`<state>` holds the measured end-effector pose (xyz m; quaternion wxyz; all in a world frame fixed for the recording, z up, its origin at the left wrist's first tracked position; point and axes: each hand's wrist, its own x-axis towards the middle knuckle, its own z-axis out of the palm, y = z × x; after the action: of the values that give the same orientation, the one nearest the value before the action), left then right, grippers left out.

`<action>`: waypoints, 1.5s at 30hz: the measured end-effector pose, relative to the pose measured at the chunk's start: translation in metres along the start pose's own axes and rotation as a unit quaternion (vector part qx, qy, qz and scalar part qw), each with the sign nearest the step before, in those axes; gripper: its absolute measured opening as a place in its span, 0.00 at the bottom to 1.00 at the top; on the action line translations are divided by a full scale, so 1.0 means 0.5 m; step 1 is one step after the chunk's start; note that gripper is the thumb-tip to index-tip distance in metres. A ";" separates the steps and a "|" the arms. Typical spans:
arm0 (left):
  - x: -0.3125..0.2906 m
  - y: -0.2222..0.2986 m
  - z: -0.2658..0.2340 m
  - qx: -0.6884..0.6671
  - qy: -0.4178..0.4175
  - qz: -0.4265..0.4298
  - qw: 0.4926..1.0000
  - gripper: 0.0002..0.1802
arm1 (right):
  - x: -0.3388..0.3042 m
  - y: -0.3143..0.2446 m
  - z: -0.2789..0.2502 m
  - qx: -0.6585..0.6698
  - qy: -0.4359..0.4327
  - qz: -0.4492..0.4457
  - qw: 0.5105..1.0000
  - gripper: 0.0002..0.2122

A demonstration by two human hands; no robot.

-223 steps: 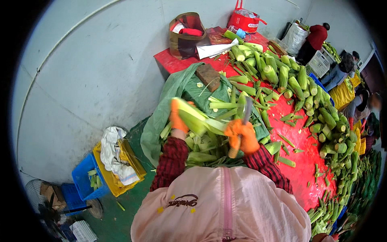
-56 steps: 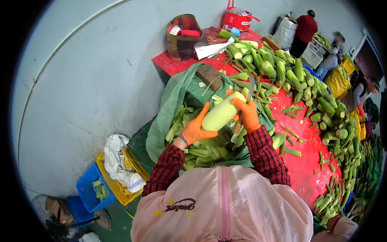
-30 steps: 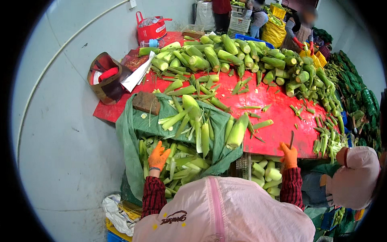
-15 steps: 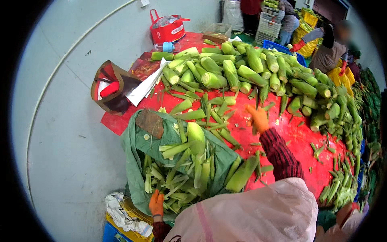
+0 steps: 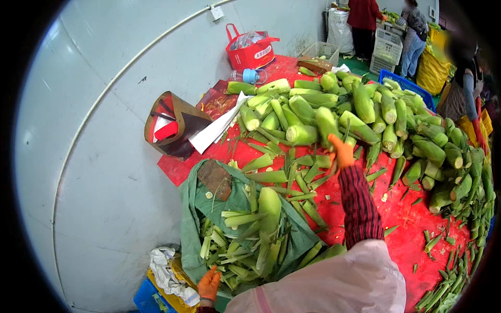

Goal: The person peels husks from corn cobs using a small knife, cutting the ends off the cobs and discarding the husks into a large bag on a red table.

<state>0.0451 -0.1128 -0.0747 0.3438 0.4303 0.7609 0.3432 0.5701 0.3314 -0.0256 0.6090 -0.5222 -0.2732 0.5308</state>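
Observation:
My right hand [image 5: 342, 152], in an orange glove, reaches to the near edge of a pile of green-husked corn ears [image 5: 360, 128]. Its fingers are closed around a knife, mostly hidden, with the thin blade [image 5: 348, 129] showing beside the index finger. My left hand [image 5: 209, 284], also gloved in orange, is beside the near left rim of a green sack [image 5: 194, 195]. Its fingers look loosely apart, with nothing visible between them. Cut husks [image 5: 237, 255] fill the sack's mouth, and one husked ear [image 5: 270, 208] lies on top of them.
Loose husk pieces [image 5: 308, 182] litter the red tabletop [image 5: 386, 214]. A brown bag [image 5: 180, 125], a bottle [image 5: 250, 76] and a red tote [image 5: 251, 52] stand along the wall side. A blue crate [image 5: 409, 86] is behind the pile. Other people [image 5: 364, 21] are farther back.
The head view has shifted, so the scene sits farther right and lower. My right hand has moved closer to the corn pile. My left hand stays by the sack's rim.

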 end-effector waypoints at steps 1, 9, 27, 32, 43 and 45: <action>0.019 0.024 0.006 0.020 -0.008 0.044 0.999 0.25 | -0.088 -0.049 0.012 -0.063 -0.037 -0.018 0.997 0.20; 0.147 0.695 0.192 0.350 0.006 0.530 0.773 0.46 | -0.456 -0.089 0.167 -0.183 -0.260 -0.056 0.946 0.23; 0.063 0.403 0.053 -0.025 -0.019 0.352 0.935 0.52 | -0.761 -0.014 0.332 -0.198 -0.356 0.072 0.910 0.15; 0.034 0.386 0.004 -0.013 -0.004 0.336 0.942 0.51 | -0.813 -0.017 0.355 -0.160 -0.382 0.086 0.906 0.15; 0.000 0.371 -0.028 0.001 0.055 0.314 0.948 0.50 | -0.851 0.011 0.390 -0.123 -0.367 0.073 0.919 0.12; 0.000 0.368 -0.028 -0.060 0.030 0.310 0.948 0.49 | -0.852 0.029 0.387 -0.056 -0.375 0.081 0.922 0.11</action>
<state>0.1110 -0.0435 0.0833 0.2223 0.6129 0.5777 0.4911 0.2707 -0.0001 0.1147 0.3867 -0.3387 -0.4672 0.7193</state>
